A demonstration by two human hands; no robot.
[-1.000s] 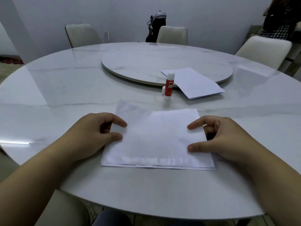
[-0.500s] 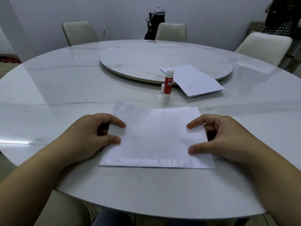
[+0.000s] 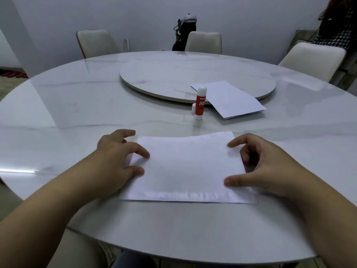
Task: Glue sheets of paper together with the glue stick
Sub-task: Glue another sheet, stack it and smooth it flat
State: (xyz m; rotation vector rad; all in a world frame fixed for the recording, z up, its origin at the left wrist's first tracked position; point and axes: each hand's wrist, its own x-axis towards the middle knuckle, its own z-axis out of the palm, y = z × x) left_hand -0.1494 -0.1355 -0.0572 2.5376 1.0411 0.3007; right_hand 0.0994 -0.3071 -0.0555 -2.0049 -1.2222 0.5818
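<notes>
Glued sheets (image 3: pixel 185 167) lying flat on the surface (image 3: pixel 58 117), dead centre in front, square to the near edge. Big change from a second ago: that lifted far-left corner at about 11 o'clock of the stack, sticking out past the top sheet back then, now down and lined up. Edges look matched all round, with a faint wrinkly band along the near edge, probably where the glue went.

Left hand (image 3: pixel 116 161) shifted up and out a touch since half a second ago: index reaching toward the far-left corner, thumb and another finger resting on the left margin, fingers loosely spread, nothing actually gripped. Right hand (image 3: pixel 258 167) pretty much where it was, thumb tip and index tip on the right margin, the rest curled loosely, no pinch on the paper that shows.

Reads like the press-and-smooth stage, so the pair in front looks close to finished.

Glue stick (image 3: pixel 200 103) standing upright at roughly 12 o'clock from the sheets, well apart from both hands, its small white cap (image 3: pixel 193 108) just beside it. Spare paper stack (image 3: pixel 229 99) at about 1 o'clock, overhanging the edge of the lazy Susan (image 3: pixel 164 74). So possibly more gluing to go.
</notes>
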